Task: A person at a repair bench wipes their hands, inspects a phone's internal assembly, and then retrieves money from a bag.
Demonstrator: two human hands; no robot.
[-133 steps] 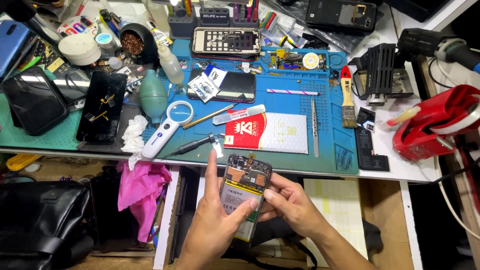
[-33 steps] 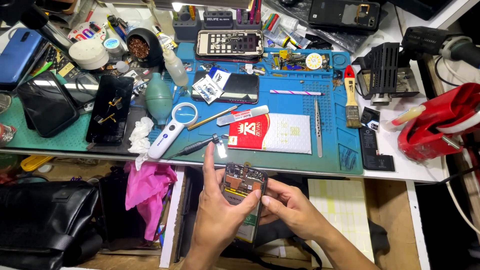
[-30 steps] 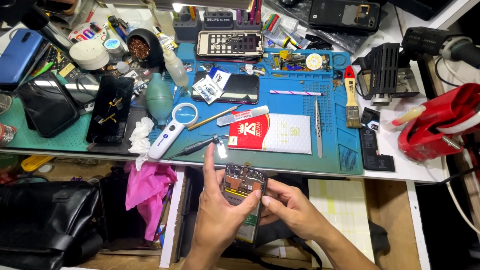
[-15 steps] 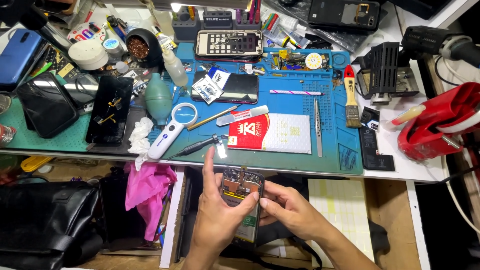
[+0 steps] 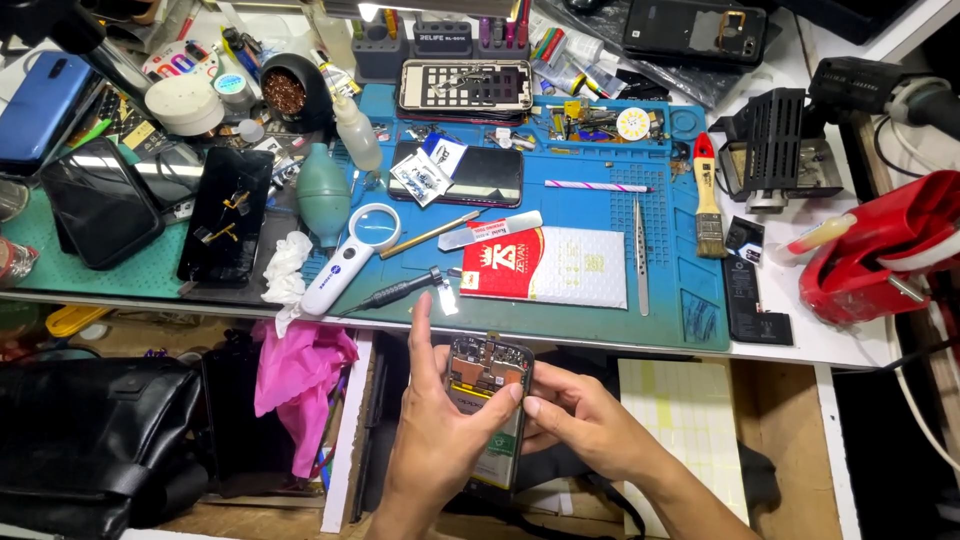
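Note:
I hold an opened smartphone [image 5: 487,385] with its back cover off, so its circuit board and battery show, below the front edge of the workbench. My left hand [image 5: 440,430] grips the phone from the left, index finger pointing up toward the bench. My right hand [image 5: 580,420] supports it from the right, thumb and fingers at its edge. Just above lie a black screwdriver [image 5: 400,292] and a white-handled magnifying glass [image 5: 350,260] on the blue work mat [image 5: 690,310].
On the mat lie a red and white packet [image 5: 555,265], tweezers [image 5: 640,255], a brush [image 5: 707,205], a dark phone [image 5: 470,172] and a phone frame [image 5: 465,88]. A green air blower [image 5: 322,190], other phones [image 5: 100,205], a red tool [image 5: 880,250] and a pink cloth [image 5: 300,370] surround them.
The phone and both hands have sunk slightly lower and nearer to me. The left index finger stays raised. Nothing on the bench has moved.

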